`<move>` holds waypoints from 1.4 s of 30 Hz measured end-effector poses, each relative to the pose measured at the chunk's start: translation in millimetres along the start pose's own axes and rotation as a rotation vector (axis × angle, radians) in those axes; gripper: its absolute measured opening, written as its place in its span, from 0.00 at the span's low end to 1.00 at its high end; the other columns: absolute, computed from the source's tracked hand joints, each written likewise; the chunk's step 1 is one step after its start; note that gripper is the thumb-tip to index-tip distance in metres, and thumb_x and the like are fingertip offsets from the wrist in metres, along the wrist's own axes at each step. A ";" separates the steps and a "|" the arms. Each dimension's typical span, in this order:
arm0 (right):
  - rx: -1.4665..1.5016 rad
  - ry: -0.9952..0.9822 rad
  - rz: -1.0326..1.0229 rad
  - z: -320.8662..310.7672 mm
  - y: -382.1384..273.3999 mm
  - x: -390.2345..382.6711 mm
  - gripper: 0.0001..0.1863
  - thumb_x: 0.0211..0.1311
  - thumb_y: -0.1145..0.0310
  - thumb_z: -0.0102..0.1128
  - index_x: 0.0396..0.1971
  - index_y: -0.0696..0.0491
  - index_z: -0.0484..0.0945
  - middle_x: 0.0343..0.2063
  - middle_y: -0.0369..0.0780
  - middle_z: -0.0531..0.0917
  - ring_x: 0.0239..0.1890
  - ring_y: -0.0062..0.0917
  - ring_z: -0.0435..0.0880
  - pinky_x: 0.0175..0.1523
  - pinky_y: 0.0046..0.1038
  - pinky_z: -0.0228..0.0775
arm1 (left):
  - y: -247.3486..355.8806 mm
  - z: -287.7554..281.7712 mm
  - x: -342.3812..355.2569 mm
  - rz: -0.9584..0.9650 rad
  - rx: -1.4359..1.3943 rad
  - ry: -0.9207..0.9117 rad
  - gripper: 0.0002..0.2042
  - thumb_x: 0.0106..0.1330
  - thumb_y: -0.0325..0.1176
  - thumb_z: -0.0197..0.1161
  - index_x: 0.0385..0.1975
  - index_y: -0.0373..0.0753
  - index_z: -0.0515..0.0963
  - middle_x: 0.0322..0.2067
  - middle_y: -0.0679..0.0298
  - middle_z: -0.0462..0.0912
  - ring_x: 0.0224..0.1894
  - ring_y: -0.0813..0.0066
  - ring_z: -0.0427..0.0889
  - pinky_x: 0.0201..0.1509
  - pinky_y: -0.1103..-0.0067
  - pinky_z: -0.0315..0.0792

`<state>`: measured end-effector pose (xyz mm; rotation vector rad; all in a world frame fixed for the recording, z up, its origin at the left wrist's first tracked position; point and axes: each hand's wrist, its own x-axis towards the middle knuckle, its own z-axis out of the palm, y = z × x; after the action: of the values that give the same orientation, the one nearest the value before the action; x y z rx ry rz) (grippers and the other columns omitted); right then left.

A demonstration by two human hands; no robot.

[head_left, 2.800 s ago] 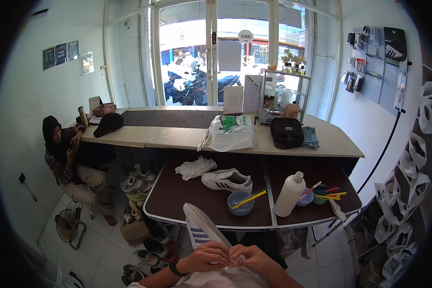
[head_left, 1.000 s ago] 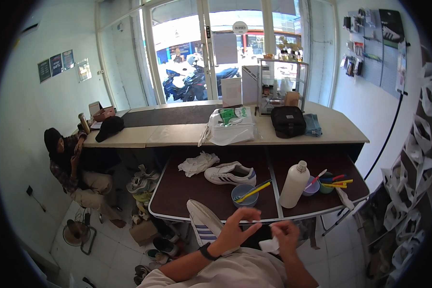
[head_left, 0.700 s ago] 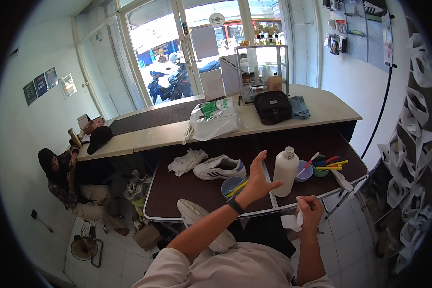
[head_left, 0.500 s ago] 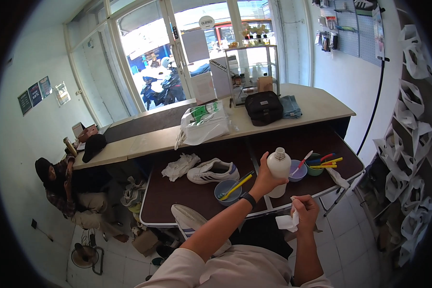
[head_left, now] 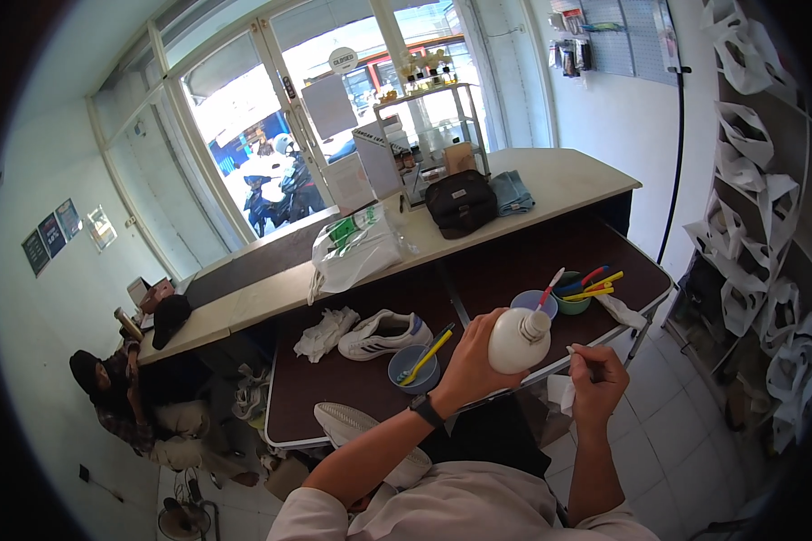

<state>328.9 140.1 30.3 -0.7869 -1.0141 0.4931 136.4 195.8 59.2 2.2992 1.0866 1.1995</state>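
Observation:
My left hand [head_left: 467, 368] is wrapped round a white plastic bottle [head_left: 512, 343], which is tilted with its uncapped-looking neck toward the right. Close to that neck, my right hand [head_left: 599, 386] pinches a small white cloth or tissue [head_left: 561, 393] that hangs below the fingers. Whether any liquid leaves the bottle cannot be made out. A white shoe [head_left: 343, 422] lies sole up by my left forearm, partly hidden behind it. On the table [head_left: 298, 401] stand another white sneaker [head_left: 381, 337] and a blue-grey bowl [head_left: 404, 383] holding a yellow-handled brush [head_left: 427, 354].
Crumpled white paper or cloth [head_left: 325, 335] lies left of the sneaker. Past the bottle are a purple bowl [head_left: 547, 307] and a green bowl [head_left: 576, 307] with several brushes. The counter [head_left: 568, 171] bears a plastic bag [head_left: 361, 252] and a black bag [head_left: 461, 204]. A person [head_left: 122, 401] sits at left.
The bottle has gone from upright to tilted rightward, its neck now nearer my right hand. The right hand with the white cloth has come up slightly. The whole view has turned a little.

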 end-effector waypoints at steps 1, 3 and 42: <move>0.000 0.009 -0.001 -0.8 -6.0 2.6 0.05 0.57 0.83 0.64 0.34 0.60 0.84 0.27 0.35 0.83 0.27 0.12 0.77 0.33 0.16 0.69 | 5.9 -4.0 -2.7 0.006 0.001 -0.007 0.46 0.42 0.38 0.81 0.66 0.41 0.64 0.57 0.52 0.73 0.59 0.52 0.74 0.64 0.63 0.70; -0.131 -0.018 -0.138 -0.4 -18.6 6.2 0.06 0.57 0.82 0.65 0.34 0.59 0.84 0.27 0.35 0.84 0.26 0.13 0.78 0.32 0.17 0.70 | 16.1 -11.1 -8.4 0.006 0.053 -0.055 0.46 0.42 0.37 0.81 0.66 0.41 0.64 0.57 0.53 0.72 0.59 0.50 0.72 0.64 0.63 0.69; 0.053 0.135 -0.076 54.8 63.8 -63.7 0.08 0.73 0.76 0.53 0.47 0.60 0.75 0.41 0.40 0.78 0.43 0.23 0.79 0.50 0.27 0.73 | 52.5 -80.6 38.5 0.629 1.121 -0.251 0.32 0.57 0.31 0.69 0.63 0.54 0.65 0.55 0.57 0.74 0.60 0.58 0.73 0.68 0.63 0.66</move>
<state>250.2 155.5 -38.3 -0.7220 -0.8990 0.3951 110.3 185.8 159.0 3.7147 1.1175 0.3728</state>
